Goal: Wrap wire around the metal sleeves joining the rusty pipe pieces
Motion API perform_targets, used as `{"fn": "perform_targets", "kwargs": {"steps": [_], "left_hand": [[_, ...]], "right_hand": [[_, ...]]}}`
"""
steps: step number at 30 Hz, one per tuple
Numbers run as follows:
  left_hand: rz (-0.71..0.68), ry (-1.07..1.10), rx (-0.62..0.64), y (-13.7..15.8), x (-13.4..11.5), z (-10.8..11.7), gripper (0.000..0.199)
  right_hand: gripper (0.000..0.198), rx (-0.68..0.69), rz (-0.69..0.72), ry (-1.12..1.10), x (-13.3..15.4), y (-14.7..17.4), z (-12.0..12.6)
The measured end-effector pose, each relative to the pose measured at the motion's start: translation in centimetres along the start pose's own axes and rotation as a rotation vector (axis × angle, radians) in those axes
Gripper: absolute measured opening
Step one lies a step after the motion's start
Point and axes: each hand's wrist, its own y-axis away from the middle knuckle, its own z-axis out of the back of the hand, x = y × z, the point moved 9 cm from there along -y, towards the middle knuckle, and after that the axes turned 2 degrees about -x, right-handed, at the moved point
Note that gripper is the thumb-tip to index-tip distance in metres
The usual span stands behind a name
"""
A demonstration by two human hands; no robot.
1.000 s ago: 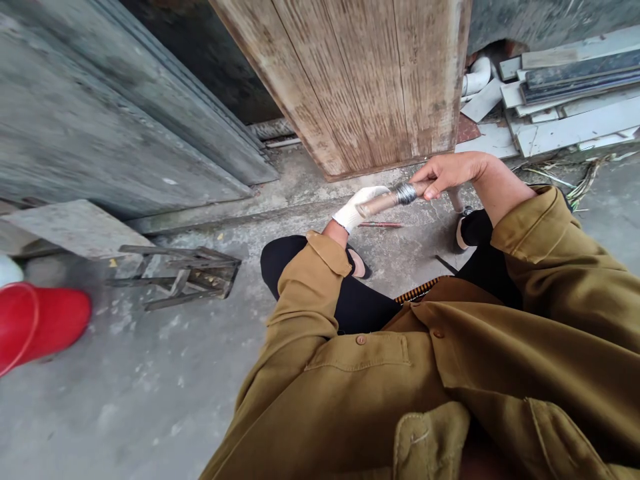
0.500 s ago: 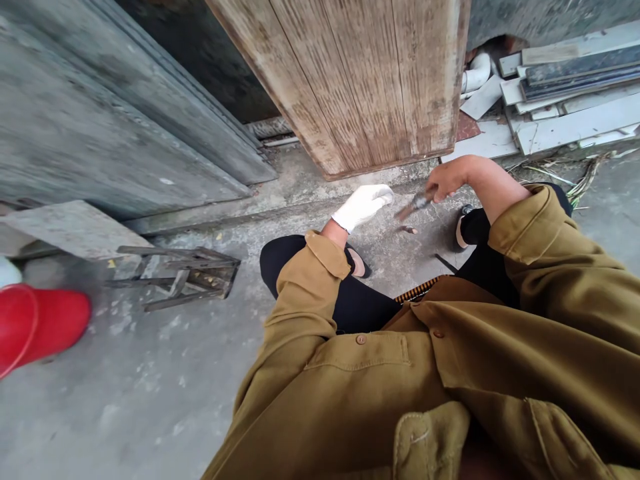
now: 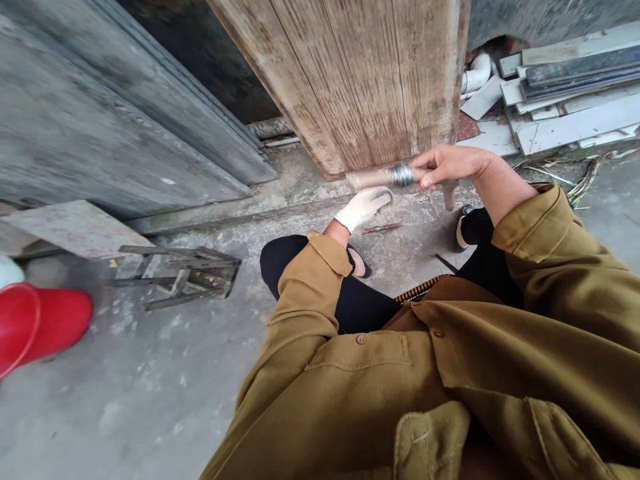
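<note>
My right hand (image 3: 440, 167) is bare and wraps round a wooden stick (image 3: 367, 179) with a coil of silvery wire (image 3: 402, 175) wound on it. The stick lies nearly level, pointing left, its far end blurred. A short brown piece (image 3: 449, 195) sticks down below this hand; whether it belongs to the stick I cannot tell. My left hand (image 3: 367, 205), in a white glove, is just below the stick's left part, fingers closed together; what they hold, if anything, is hidden. A thin reddish-brown piece (image 3: 381, 229) shows below the glove, near the ground.
A large plank panel (image 3: 360, 87) stands ahead against the wall. White and dark boards (image 3: 575, 100) are piled at right by a white pipe (image 3: 477, 72). On the left are a small wooden stool (image 3: 195, 277), a red bucket (image 3: 55, 323) and a grey panel (image 3: 100, 120). A low concrete ledge (image 3: 210, 217) runs across.
My right hand has risen slightly, and the wire-wound stick has swung up from pointing down-left to nearly level. My left hand has barely moved. The thin piece below it shows longer and further left.
</note>
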Motion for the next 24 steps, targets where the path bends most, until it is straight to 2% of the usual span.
{"fn": "perform_targets", "kwargs": {"steps": [2, 3, 5, 6, 7, 9, 11, 13, 18, 21, 24], "left_hand": [[-0.031, -0.034, 0.076, 0.8, -1.2, -1.0, 0.029], [-0.055, -0.038, 0.111, 1.1, -2.0, -1.4, 0.028], [-0.101, -0.010, 0.150, 1.7, -3.6, -1.7, 0.027], [-0.119, 0.001, 0.154, 1.8, -4.1, -1.7, 0.027], [-0.133, 0.001, 0.142, 1.8, -4.5, -1.4, 0.027], [-0.147, -0.048, 0.083, 1.6, -4.6, -0.3, 0.025], [-0.147, -0.122, 0.017, 1.3, -4.3, 0.9, 0.021], [-0.141, -0.169, -0.035, 1.3, -3.9, 2.0, 0.019], [-0.130, -0.095, -0.067, 1.2, -2.8, 2.6, 0.025], [-0.087, -0.044, -0.070, 0.7, -1.8, 2.3, 0.023], [-0.007, 0.034, -0.123, 0.2, -1.0, 1.9, 0.019]], "right_hand": [[0.060, -0.252, 0.038, -0.087, -0.1, -0.4, 2.1], [0.056, -0.381, 0.007, -0.063, -0.6, -0.4, 3.2], [0.043, -0.528, -0.168, 0.148, -2.2, -0.4, 4.7], [0.035, -0.520, -0.285, 0.310, -3.0, -0.4, 5.0], [0.028, -0.454, -0.392, 0.462, -3.8, -0.4, 4.8], [0.020, -0.189, -0.531, 0.636, -5.4, -0.4, 3.4], [0.019, 0.124, -0.558, 0.592, -6.3, 0.2, 0.7], [0.026, 0.324, -0.499, 0.438, -5.9, 0.8, -1.5], [0.054, 0.385, -0.280, 0.242, -3.5, 0.5, -2.2], [0.059, 0.405, -0.141, 0.186, -2.3, 0.4, -2.3], [0.060, 0.289, -0.021, 0.091, -0.6, 0.4, -1.8]]}}
